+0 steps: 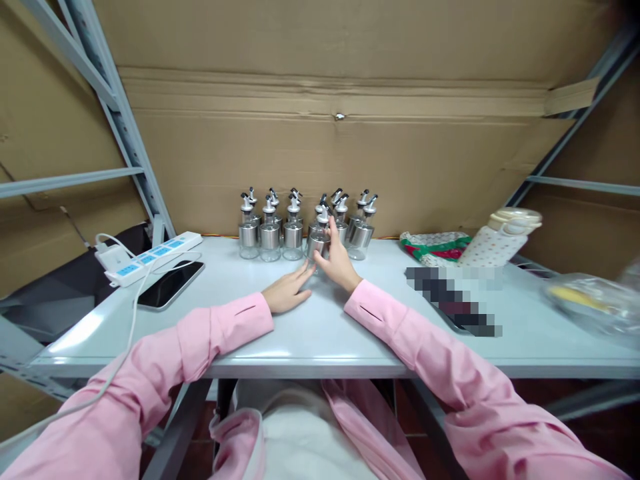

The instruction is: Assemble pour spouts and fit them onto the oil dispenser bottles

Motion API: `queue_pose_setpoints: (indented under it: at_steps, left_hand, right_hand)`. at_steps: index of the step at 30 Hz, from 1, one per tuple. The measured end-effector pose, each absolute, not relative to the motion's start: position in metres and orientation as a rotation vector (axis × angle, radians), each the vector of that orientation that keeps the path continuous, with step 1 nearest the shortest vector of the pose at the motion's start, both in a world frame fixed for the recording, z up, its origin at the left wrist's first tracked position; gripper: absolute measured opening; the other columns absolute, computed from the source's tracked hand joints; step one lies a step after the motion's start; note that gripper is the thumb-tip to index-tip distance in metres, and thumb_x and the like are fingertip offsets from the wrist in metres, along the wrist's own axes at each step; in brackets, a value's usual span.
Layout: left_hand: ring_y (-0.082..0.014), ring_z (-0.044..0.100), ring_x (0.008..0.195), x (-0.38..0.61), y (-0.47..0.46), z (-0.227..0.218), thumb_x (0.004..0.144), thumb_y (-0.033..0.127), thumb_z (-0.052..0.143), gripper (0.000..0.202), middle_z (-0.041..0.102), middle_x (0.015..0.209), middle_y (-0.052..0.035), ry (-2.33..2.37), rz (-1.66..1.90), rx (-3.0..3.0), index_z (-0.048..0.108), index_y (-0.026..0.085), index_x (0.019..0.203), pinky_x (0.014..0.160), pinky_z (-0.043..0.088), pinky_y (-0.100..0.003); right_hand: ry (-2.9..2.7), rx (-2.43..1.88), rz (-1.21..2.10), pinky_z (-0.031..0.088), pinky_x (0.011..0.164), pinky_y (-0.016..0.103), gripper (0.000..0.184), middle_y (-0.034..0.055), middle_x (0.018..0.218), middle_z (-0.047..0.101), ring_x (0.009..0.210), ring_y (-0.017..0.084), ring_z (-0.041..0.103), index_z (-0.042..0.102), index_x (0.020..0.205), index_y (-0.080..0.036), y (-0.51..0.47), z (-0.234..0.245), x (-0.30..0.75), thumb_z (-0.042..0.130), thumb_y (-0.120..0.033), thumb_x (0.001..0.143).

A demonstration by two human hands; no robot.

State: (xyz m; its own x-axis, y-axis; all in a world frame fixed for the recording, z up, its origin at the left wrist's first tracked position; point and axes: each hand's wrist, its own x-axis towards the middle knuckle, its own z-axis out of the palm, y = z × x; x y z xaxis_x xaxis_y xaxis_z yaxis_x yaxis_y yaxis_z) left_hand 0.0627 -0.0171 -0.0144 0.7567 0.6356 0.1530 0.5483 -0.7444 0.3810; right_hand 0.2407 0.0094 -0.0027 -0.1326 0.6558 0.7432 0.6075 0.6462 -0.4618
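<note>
Several glass oil dispenser bottles with steel sleeves and pour spouts stand in rows at the back of the table; one of them is the leftmost front bottle (249, 237). My right hand (337, 260) is at the foremost oil bottle (317, 244), thumb across its front and fingers along its right side. This bottle stands a little nearer to me than the others, and its lower part is partly hidden. Palm down, my left hand (289, 290) lies low at the table with fingers stretched towards that bottle's base; whether the fingertips touch it I cannot tell.
On the left of the table (310, 347) are a white power strip (155, 257) with a plugged-in charger and cable, and a phone (171, 285). To the right are a patterned cloth (433, 248), a speckled tumbler (495, 240), a pixelated dark object (453, 303) and a plastic-wrapped item (595, 303).
</note>
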Motion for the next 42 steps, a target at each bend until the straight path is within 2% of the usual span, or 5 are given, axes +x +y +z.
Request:
queue_pose_setpoints:
  at_steps: [9, 13, 20, 33, 42]
  left_hand:
    - [-0.0216, 0.02, 0.135, 0.061, -0.015, -0.019, 0.087, 0.035, 0.034, 0.059, 0.011, 0.148, -0.0112, 0.936, 0.362, 2.696, 0.018, 0.014, 0.14, 0.111, 0.019, -0.036]
    - [-0.0209, 0.012, 0.137, 0.065, -0.013, -0.018, 0.087, 0.037, 0.034, 0.06, 0.011, 0.148, -0.0118, 0.96, 0.343, 2.687, 0.019, 0.011, 0.14, 0.112, 0.014, -0.036]
    - [-0.0246, 0.003, 0.137, 0.079, -0.002, -0.018, 0.084, 0.041, 0.038, 0.07, 0.006, 0.148, -0.0113, 1.075, 0.377, 2.626, 0.013, 0.009, 0.141, 0.113, 0.012, -0.039]
    - [-0.0234, 0.008, 0.137, 0.101, 0.029, -0.025, 0.083, 0.043, 0.04, 0.074, 0.007, 0.147, -0.0166, 1.073, 0.41, 2.608, 0.014, 0.004, 0.139, 0.113, 0.013, -0.038]
    - [-0.0263, 0.006, 0.137, 0.109, 0.037, -0.024, 0.082, 0.043, 0.042, 0.075, 0.007, 0.148, -0.0174, 1.09, 0.402, 2.607, 0.013, 0.004, 0.139, 0.112, 0.014, -0.041]
  right_hand:
    - [-1.84, -1.059, 0.151, 0.023, 0.108, 0.043, 0.082, 0.0118, 0.145, 0.024, 0.133, 0.021, 0.026, -0.005, 0.142, -0.017, 0.02, -0.003, 0.245, 0.044, -0.02, 0.076]
    - [-1.855, -1.09, 0.03, 0.018, 0.111, 0.042, 0.071, 0.0116, 0.146, 0.017, 0.136, 0.021, 0.015, 0.008, 0.141, -0.015, 0.02, -0.005, 0.243, 0.039, -0.015, 0.077]
    - [-1.84, -1.229, -0.179, 0.038, 0.098, 0.042, 0.046, 0.0148, 0.12, 0.039, 0.113, 0.025, 0.042, 0.048, 0.119, -0.014, 0.009, -0.001, 0.241, 0.045, -0.014, 0.073]
    - [-1.959, -1.345, 0.011, 0.028, 0.108, 0.038, 0.061, 0.0212, 0.147, 0.012, 0.134, 0.028, 0.025, 0.033, 0.133, -0.001, 0.018, -0.012, 0.242, 0.045, -0.016, 0.075]
    - [-1.937, -1.291, 0.171, 0.032, 0.105, 0.041, 0.06, 0.0169, 0.146, 0.02, 0.131, 0.026, 0.031, 0.038, 0.132, -0.008, 0.033, -0.021, 0.252, 0.045, -0.02, 0.074]
